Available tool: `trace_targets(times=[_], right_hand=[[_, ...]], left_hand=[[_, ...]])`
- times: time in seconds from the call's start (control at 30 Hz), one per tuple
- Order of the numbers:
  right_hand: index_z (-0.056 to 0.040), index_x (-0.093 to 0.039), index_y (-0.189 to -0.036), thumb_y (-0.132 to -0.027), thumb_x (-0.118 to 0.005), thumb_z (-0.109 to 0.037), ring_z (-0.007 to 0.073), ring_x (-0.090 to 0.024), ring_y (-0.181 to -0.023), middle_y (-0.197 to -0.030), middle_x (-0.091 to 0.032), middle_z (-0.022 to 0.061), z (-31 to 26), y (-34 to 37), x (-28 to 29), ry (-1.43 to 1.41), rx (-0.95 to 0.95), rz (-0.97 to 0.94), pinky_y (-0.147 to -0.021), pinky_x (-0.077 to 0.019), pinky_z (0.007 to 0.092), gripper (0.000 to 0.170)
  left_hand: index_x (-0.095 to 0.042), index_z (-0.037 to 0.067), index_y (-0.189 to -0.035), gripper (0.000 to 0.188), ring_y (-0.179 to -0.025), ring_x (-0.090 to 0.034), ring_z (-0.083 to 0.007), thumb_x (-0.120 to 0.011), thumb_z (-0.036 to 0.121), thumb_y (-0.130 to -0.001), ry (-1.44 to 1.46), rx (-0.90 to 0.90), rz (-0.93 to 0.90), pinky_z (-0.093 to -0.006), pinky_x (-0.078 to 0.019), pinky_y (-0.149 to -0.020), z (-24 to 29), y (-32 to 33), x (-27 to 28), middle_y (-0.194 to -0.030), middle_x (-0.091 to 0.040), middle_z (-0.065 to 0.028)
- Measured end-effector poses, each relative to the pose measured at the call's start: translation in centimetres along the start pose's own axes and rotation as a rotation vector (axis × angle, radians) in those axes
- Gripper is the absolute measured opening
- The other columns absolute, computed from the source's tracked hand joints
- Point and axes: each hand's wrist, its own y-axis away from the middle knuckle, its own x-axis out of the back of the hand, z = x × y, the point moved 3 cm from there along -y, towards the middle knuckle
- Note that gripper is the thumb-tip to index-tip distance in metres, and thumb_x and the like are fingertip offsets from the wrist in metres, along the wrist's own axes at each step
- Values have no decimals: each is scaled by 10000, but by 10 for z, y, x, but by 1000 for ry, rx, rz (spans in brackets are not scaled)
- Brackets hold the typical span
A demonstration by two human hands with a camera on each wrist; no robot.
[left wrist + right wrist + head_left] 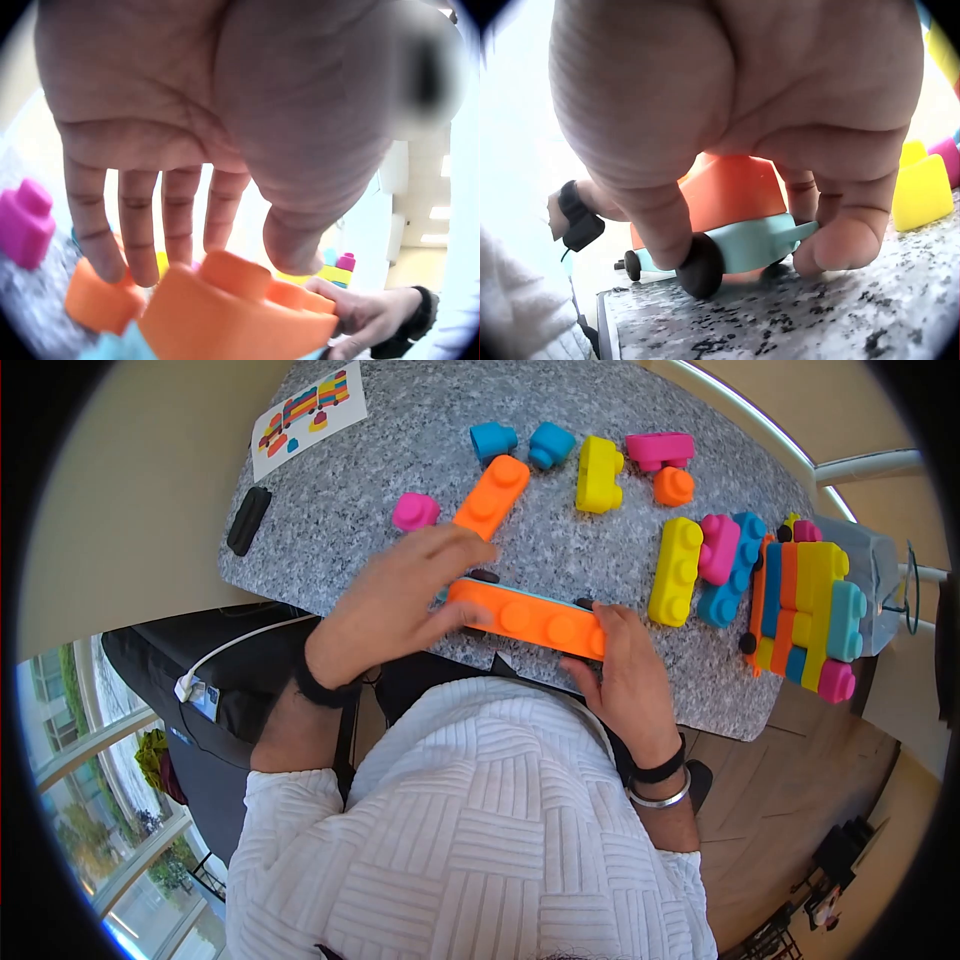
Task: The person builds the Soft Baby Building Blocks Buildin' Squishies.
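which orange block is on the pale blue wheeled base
The long orange block between the left hand and right hand. The other long one lies beyond the left hand; the small orange block sits by a pink one.

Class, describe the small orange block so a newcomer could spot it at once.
On the speckled table, look beyond the person's right hand to the loose blocks near the far edge. Find the wide pink block; the small orange block sits just on its near side. It is stubby, unlike the long orange blocks nearer the left hand.
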Motion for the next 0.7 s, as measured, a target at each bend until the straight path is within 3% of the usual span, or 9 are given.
trace_targets(times=[0.13,0.33,0.43,0.5,0.7], right_hand=[[-9,-553,-1481,-882,-885,-259,414,-670,-1133,-1307,-608,198,1,-1,1,33,-32,19,-883,-609,454,729],[-3,-554,-1478,-876,-885,-273,416,-670,-1112,-1280,-610,199,-1,-3,5,51,-28,-8,-876,-599,460,738],[-3,-555,-1475,-870,-887,-269,416,-668,-1104,-1271,-613,197,1,-1,4,72,5,29,-881,-592,464,740],[-3,-556,-1475,-868,-889,-267,415,-666,-1101,-1268,-614,197,2,-1,5,72,9,31,-882,-591,465,741],[-5,-564,-1470,-860,-893,-247,411,-662,-1100,-1261,-616,198,3,-1,6,52,16,23,-885,-588,465,735]], left_hand=[[-656,72,-1416,477,-1273,-658,-416,-782,222,-980,-134,16,124,-489,-545,-1068,-34,-22,29,-1391,-669,-171],[-658,121,-1440,459,-1328,-643,-421,-753,159,-992,-312,-184,272,-484,-544,-1101,-68,-86,20,-1475,-643,-164],[-641,136,-1473,494,-1327,-641,-410,-751,153,-991,-447,-172,227,-480,-551,-1097,-81,-107,8,-1474,-641,-158],[-646,124,-1425,470,-1307,-648,-395,-773,174,-976,-233,-25,48,-475,-555,-1060,-86,-113,7,-1423,-660,-158],[-654,82,-1256,380,-1192,-682,-401,-823,202,-937,-327,83,5,-465,-561,-983,-85,-105,19,-1290,-712,-155]])
